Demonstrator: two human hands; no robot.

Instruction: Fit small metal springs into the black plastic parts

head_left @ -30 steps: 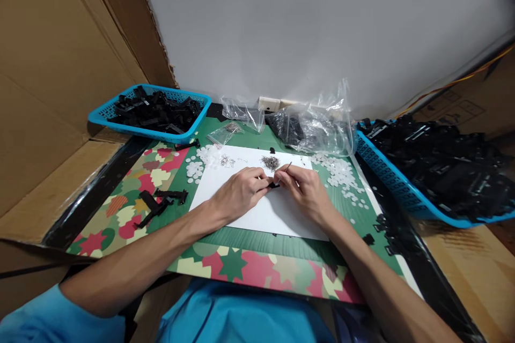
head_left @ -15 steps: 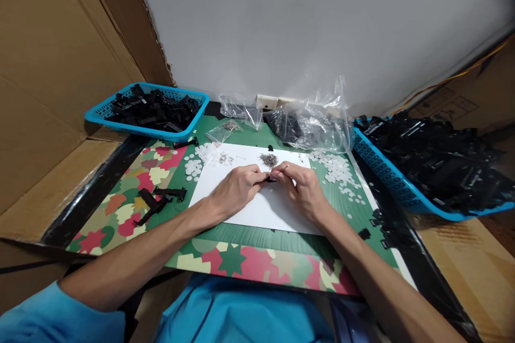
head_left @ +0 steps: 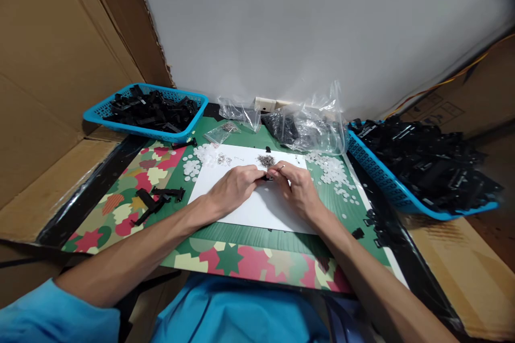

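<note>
While the left hand [head_left: 244, 182] pinches black plastic [head_left: 265, 177], the right hand [head_left: 293, 182] pinches a slim rod [head_left: 281, 168].

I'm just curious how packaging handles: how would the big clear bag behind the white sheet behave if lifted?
The big clear bag would probably be floppy, since its film is creased and crumpled. It may sag toward its left end, where the black contents are bunched. Rolling seems unlikely, as it lies slumped.

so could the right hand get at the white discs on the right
Probably yes: nothing stands between the right hand and the white discs, though its fingers hold a thin tool.
</note>
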